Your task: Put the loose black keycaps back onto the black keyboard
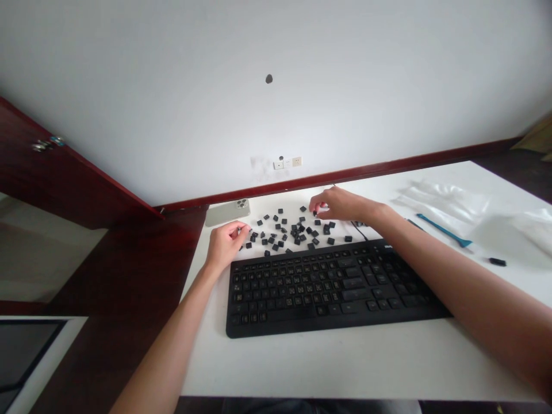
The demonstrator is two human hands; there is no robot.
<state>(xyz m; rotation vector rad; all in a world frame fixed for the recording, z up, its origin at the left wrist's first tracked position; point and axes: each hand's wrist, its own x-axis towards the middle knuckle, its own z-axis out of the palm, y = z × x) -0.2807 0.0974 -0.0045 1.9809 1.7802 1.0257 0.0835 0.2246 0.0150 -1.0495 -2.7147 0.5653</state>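
A black keyboard [293, 282] lies on the white table, with key positions bare in several places. Behind it, loose black keycaps [297, 230] are scattered in a loose heap. At the left edge of that heap is my left hand [226, 244], its thumb and forefinger pinched together; a small dark bit shows at the tips, too small to name. My right hand [338, 203] reaches over the keyboard to the far side of the heap. Its bent fingers close around a black keycap [315, 213] at the tabletop.
A phone [226, 213] lies face down at the back left. On the right are a clear plastic bag [444, 198], a blue pry tool [446, 231] and a small black piece [497, 261]. The keyboard cable [359, 231] runs beneath my right wrist. A wall stands behind the table.
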